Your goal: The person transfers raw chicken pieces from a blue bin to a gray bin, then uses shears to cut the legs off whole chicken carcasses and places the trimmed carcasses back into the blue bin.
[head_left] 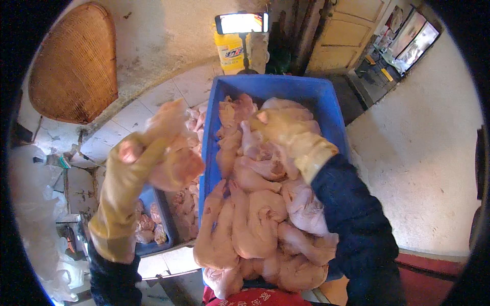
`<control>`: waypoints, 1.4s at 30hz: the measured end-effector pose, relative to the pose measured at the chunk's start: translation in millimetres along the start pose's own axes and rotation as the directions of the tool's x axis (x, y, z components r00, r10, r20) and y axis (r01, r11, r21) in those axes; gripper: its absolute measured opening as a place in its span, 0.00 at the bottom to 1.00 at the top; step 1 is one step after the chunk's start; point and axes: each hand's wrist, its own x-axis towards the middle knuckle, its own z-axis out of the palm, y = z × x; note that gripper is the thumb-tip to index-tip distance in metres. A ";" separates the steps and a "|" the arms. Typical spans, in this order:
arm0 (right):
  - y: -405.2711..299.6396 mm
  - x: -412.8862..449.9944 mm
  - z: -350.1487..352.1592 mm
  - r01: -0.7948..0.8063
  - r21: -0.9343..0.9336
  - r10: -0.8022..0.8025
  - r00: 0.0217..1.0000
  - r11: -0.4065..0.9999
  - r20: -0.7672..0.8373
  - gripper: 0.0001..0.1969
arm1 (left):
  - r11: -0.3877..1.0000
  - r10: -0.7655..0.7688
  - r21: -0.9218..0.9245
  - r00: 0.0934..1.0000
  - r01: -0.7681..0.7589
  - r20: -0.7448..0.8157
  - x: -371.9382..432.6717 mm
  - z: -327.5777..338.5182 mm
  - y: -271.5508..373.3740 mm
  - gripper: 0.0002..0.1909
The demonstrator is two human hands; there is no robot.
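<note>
A large blue plastic crate [273, 81] holds raw chicken legs [252, 222] heaped at its near end and more pieces along its left side. My left hand [132, 168], in a cream glove with the thumb bare, is raised left of the crate and grips a raw chicken piece [176, 164], blurred. Inside the crate, toward the far right, my right hand [279, 128] wears a similar glove and rests on pale chicken pieces [289, 107]. Whether its fingers close on any of them cannot be told.
Left of the crate lie more chicken pieces [185, 210] and a dark blue tray [168, 225] with meat pieces. A lit phone [242, 23] on a stand and a yellow bucket [226, 57] stand behind. A woven basket [76, 65] leans at the wall; plastic bags [34, 214] are at left.
</note>
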 end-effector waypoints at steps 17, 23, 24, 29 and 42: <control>-48.2 21.1 53.8 -0.017 0.521 -0.129 0.961 0.853 0.243 0.10 | 0.928 -0.354 -0.041 0.844 0.370 -0.402 -130.4 -239.8 -324.8 0.20; -207.6 -31.7 20.8 0.427 0.777 -0.602 0.795 0.462 -0.078 0.14 | 0.897 -0.442 -0.147 0.855 0.417 -0.271 -174.2 -239.0 -365.9 0.19; -241.7 -37.5 24.8 0.474 0.792 -0.689 0.718 0.384 -0.096 0.16 | 0.909 -0.415 -0.152 0.872 0.387 -0.260 -175.2 -236.3 -365.4 0.19; -389.1 -85.1 77.0 0.610 0.718 -0.812 0.200 -0.335 -0.549 0.08 | 0.928 -0.368 -0.159 0.901 0.338 -0.231 -188.3 -244.4 -349.8 0.15; -62.2 -23.1 8.0 0.321 0.692 -0.534 0.839 0.646 0.109 0.28 | 0.987 -0.159 -0.042 0.955 0.154 -0.249 -125.2 -188.2 -248.7 0.13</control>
